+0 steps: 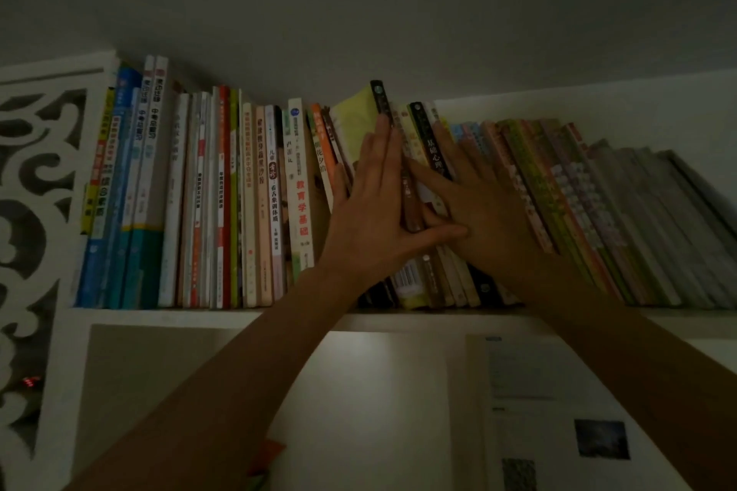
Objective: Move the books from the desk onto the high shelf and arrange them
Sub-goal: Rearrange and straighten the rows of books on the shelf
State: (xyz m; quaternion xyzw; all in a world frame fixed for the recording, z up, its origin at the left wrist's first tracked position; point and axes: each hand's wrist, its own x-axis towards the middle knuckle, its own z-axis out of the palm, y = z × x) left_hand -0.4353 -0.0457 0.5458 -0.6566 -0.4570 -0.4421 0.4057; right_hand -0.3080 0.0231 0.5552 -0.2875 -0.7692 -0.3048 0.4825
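White-painted and dimly lit, the high shelf carries a long row of paperback books, upright on the left side and leaning over on the right. Both hands are up against the middle of the row. The left hand lies flat with its fingers straight and pressed together, fingertips reaching a tall dark-spined book that stands above its neighbours beside a yellow-green cover. The right hand is also flat, fingers straight and slightly spread over the leaning spines, its index finger pointing across toward a slim brown-spined book that sits between the two hands. Neither hand grips anything; both only press.

The step looks like squaring up the newly shelved books. To do it well, the left palm should brace the upright group while the right pushes the slanted books toward it from low on their spines, so they stand rather than slide. Pushing the proud spines back evenly would bring them flush.

These are thin, glossy paperbacks with colourful spines, some bearing printed characters; they will likely flop sideways if released before being packed tight.
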